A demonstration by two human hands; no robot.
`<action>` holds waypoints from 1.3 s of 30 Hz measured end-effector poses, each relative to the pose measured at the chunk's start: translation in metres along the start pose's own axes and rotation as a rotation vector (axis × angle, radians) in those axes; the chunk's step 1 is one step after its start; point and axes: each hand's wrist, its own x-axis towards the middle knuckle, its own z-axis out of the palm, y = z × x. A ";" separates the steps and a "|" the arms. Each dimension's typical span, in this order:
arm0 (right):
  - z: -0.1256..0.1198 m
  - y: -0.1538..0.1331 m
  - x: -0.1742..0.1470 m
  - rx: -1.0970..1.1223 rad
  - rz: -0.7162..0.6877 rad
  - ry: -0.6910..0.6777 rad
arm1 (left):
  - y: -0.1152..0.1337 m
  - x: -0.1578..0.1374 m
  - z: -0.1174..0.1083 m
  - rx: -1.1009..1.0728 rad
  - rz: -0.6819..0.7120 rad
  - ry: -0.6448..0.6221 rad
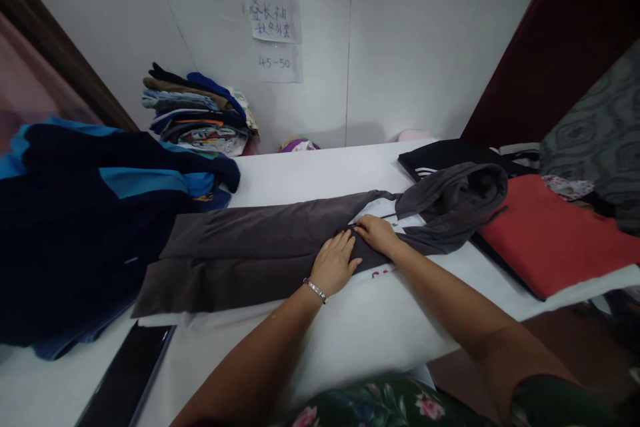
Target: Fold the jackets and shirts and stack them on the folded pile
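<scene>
Right now I am pressing my left hand (334, 263) flat, fingers together and extended, onto the grey hoodie (260, 250) that is lying lengthwise across the white table (310, 173); my right hand (377, 233) is resting just beside it, fingers curled down onto the cloth near the neck, though I cannot quite tell whether it is pinching a fold or only pushing on it, since the fingertips are tucked out of sight. Judging by the way it is draping, the garment is soft and light; it is going to slump and slide rather than hold a shape, so I would be taking it by the folded edges or at the shoulder line, not by the loose hood (453, 200), which is bunching up to my right and touching the red folded garment (545, 233). The hoodie is looking dark brownish grey and matte, with shallow creases running along its length; it is folded into a long narrow band, its lower edge lying on something white beneath it. A silver bracelet (315, 289) is sitting on my left wrist. A navy and blue jacket (85, 213) is heaped to my left, touching the end of the hoodie; a stack of folded clothes (200, 113) is standing against the wall; a dark flat slab (127, 377) is lying near the table's front edge.
</scene>
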 end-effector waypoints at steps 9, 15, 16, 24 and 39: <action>-0.015 0.074 0.038 -0.019 0.074 0.226 | -0.004 0.006 -0.013 -0.122 -0.051 0.201; -0.013 0.098 0.077 -0.052 -0.035 0.146 | -0.027 0.013 -0.030 0.014 -0.212 0.288; -0.012 0.099 0.082 -0.057 -0.060 0.116 | -0.030 0.013 -0.030 0.024 -0.235 0.267; -0.020 0.100 0.085 -0.142 -0.079 0.061 | -0.033 0.014 -0.027 -0.012 -0.278 0.244; -0.025 0.098 0.042 -0.106 -0.015 0.010 | -0.024 0.009 -0.034 -0.007 -0.149 0.062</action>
